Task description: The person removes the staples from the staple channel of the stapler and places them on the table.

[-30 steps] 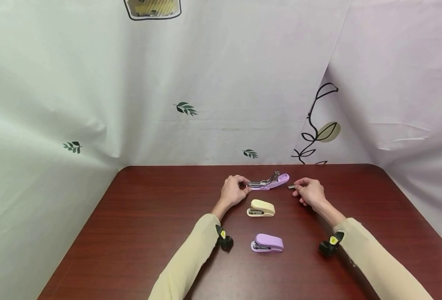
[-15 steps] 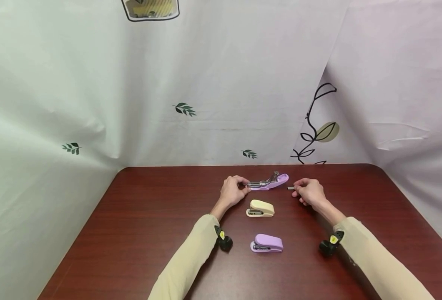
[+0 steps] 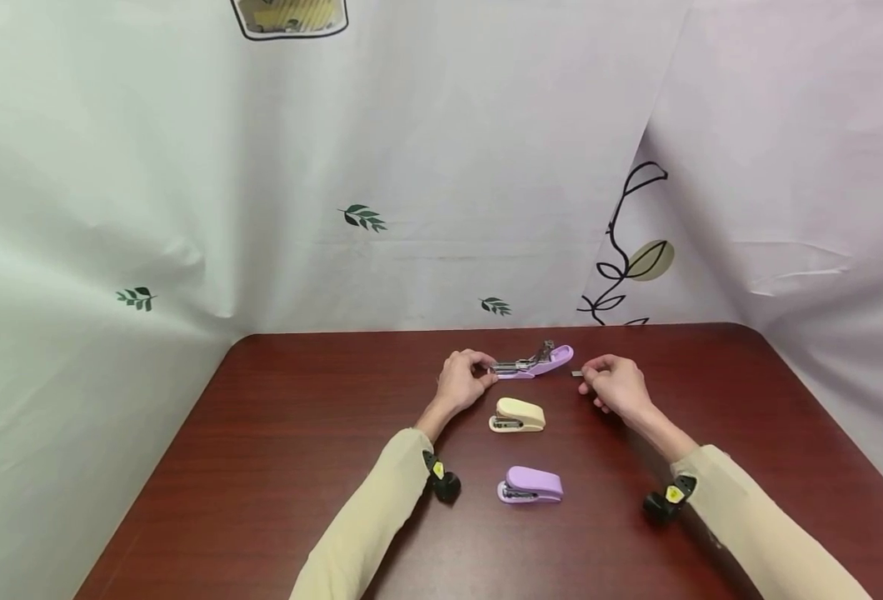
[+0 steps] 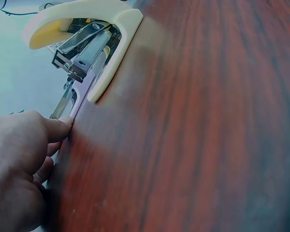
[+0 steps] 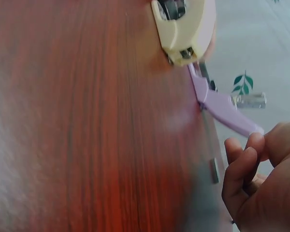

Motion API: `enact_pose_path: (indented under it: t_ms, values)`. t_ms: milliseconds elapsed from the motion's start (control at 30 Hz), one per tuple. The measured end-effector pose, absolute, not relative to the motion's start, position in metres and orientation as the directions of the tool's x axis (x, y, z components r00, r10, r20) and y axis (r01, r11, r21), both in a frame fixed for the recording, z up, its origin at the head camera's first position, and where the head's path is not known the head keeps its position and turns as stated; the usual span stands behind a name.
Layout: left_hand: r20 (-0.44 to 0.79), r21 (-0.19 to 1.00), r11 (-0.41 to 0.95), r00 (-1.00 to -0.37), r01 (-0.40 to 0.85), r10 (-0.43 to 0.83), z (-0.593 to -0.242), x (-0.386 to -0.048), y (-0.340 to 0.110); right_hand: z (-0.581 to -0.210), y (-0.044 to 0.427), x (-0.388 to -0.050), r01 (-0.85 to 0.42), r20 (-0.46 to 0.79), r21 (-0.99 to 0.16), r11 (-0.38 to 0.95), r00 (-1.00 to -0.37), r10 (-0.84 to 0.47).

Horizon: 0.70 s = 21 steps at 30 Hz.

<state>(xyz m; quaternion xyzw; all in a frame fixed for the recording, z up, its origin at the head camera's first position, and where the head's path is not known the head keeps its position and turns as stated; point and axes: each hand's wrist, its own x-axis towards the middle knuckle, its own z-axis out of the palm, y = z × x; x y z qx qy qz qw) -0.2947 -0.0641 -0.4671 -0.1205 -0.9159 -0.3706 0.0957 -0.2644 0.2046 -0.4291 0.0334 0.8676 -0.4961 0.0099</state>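
A purple stapler [image 3: 548,362] lies folded wide open near the table's far edge, its metal works bared. My left hand [image 3: 461,382] pinches its left end between thumb and fingers; the left wrist view shows this grip too. Just beyond the stapler's right end is a short thin grey strip [image 3: 576,373], like a row of staples. My right hand [image 3: 617,386] is beside that strip, thumb and fingers bent inward. In the right wrist view the strip [image 5: 214,170] appears on the table, apart from the fingers. Whether those fingertips hold anything is unclear.
Nearer than the open stapler stands a cream stapler [image 3: 518,415], and nearer still a second purple stapler [image 3: 531,484], both with their tops down. The brown wooden table [image 3: 299,467] ends against a pale patterned cloth [image 3: 441,167] at the back.
The whole head view drifts slightly left. Both hands, the staplers and the strip keep almost the same places relative to each other; my right forearm shifts a little nearer to me.
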Motion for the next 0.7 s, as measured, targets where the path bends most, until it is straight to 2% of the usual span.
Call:
enact_pose_path:
  t_ms: [200, 400, 533, 700]
  values:
    - [0.301, 0.653, 0.673, -0.934, 0.347, 0.19, -0.473, -0.296, -0.069, -0.428, 0.195, -0.255, 0.008, -0.008, -0.859, 0.512, -1.0, 0.003]
    - [0.382, 0.698, 0.577, -0.902, 0.425, 0.202, -0.475, -0.29, -0.077, -0.431, 0.184, -0.246, -0.063, 0.034, -0.848, 0.526, -0.997, -0.066]
    - [0.417, 0.717, 0.518, -0.882, 0.467, 0.218, -0.469, -0.276, -0.085, -0.428, 0.177, -0.24, -0.157, 0.094, -0.826, 0.542, -0.985, -0.142]
    - [0.397, 0.743, 0.444, -0.864, 0.501, 0.311, -0.459, -0.254, -0.09, -0.423, 0.169, -0.234, -0.302, 0.176, -0.786, 0.54, -0.946, -0.273]
